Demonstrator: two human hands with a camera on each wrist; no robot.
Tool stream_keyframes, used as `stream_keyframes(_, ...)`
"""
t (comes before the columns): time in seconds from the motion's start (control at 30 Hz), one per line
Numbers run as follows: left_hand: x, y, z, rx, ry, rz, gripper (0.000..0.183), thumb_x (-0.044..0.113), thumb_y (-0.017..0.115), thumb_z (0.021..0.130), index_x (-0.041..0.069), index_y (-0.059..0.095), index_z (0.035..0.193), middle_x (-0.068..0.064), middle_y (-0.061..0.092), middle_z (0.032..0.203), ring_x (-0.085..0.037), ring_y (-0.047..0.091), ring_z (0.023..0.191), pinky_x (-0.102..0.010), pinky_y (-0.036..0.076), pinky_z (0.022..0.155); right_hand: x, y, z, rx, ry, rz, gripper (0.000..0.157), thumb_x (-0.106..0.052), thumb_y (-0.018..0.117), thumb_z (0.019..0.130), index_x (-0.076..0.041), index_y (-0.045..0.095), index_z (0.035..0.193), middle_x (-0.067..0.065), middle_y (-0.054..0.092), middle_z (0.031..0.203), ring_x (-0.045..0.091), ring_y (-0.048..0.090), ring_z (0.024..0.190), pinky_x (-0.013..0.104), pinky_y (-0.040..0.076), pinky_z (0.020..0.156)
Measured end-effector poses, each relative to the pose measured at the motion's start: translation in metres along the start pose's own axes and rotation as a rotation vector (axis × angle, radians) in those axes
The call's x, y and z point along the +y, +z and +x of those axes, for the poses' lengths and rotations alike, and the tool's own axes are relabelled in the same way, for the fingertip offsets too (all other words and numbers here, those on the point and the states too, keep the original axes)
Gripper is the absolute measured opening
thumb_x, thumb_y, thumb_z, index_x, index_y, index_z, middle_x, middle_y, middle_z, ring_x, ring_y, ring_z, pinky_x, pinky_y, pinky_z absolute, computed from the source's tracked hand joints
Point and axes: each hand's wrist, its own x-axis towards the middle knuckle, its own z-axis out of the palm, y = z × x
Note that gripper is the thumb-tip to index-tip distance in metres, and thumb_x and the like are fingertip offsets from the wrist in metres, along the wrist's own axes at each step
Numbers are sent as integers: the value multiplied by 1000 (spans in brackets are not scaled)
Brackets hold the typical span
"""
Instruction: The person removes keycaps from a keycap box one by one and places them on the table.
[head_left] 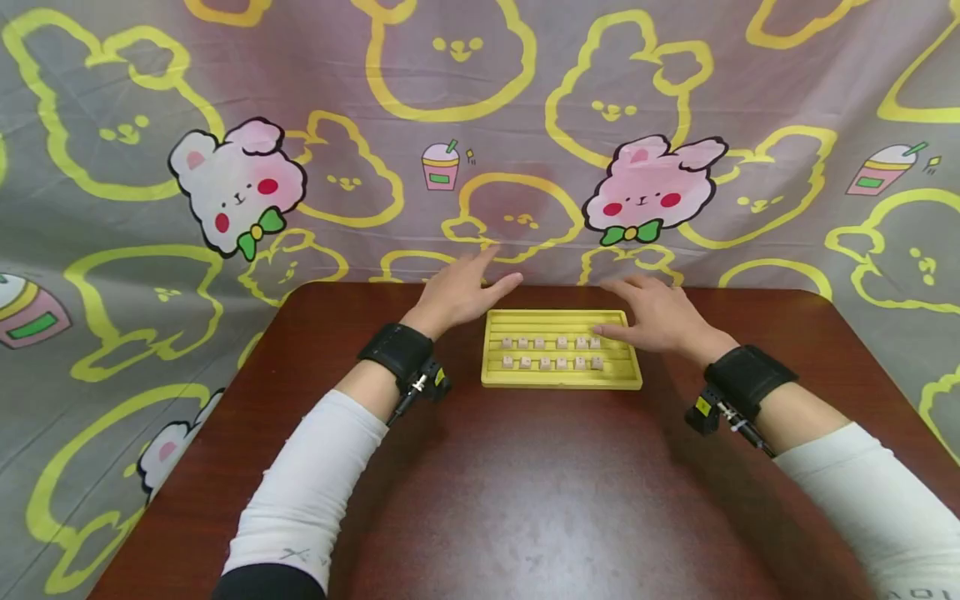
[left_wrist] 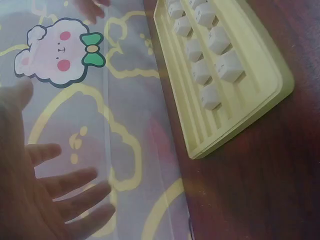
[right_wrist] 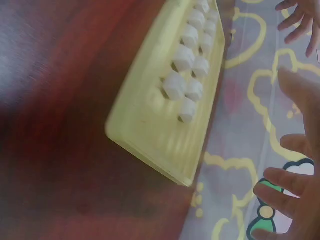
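A yellow ridged tray (head_left: 561,385) lies on the table, carrying two rows of small white cubes (head_left: 562,363) with faint marks on their faces. My left hand (head_left: 459,292) hovers past the tray's far left corner, fingers spread and holding nothing. Over the far right corner is my right hand (head_left: 660,315), its thumb overlapping the tray's edge in the head view; it is empty too. In the left wrist view the left fingers (left_wrist: 80,202) are straight and apart from the tray (left_wrist: 240,112). The right wrist view shows the right fingers (right_wrist: 285,192) extended beside the tray (right_wrist: 145,135).
The tray sits toward the back of a dark reddish-brown table (head_left: 495,483). Right behind the table's back edge hangs a grey cloth (head_left: 525,150) printed with yellow outlines and cartoon rabbits. Each wrist wears a black strap (head_left: 397,350) with a small camera.
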Motion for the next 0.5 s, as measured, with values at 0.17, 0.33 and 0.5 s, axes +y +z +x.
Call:
stream_keyframes(0.17,-9,8,-8,-8,-7,-64,70,61,46,98,17,39,152,-9,64,122,-26,62,111,-45,55,92,-4,8,-11,25,-41,37,62,-48,74,85,-10,61,132,13,65,124,28,62,105,49,57,88)
stream_keyframes(0.33,-20,21,-12,-53,-54,-98,62,50,51,100,9,47,146,-10,66,116,-26,64,103,-42,58,86,-5,18,-18,-2,-62,92,48,-39,77,85,-8,68,121,9,72,108,23,65,94,40,58,75)
stream_keyframes(0.5,-31,32,-12,-95,-98,-131,56,42,55,100,3,52,140,-15,64,126,-29,63,113,-44,57,94,-8,28,-20,-32,-81,129,40,-35,79,84,-12,72,115,4,73,101,21,66,90,34,56,71)
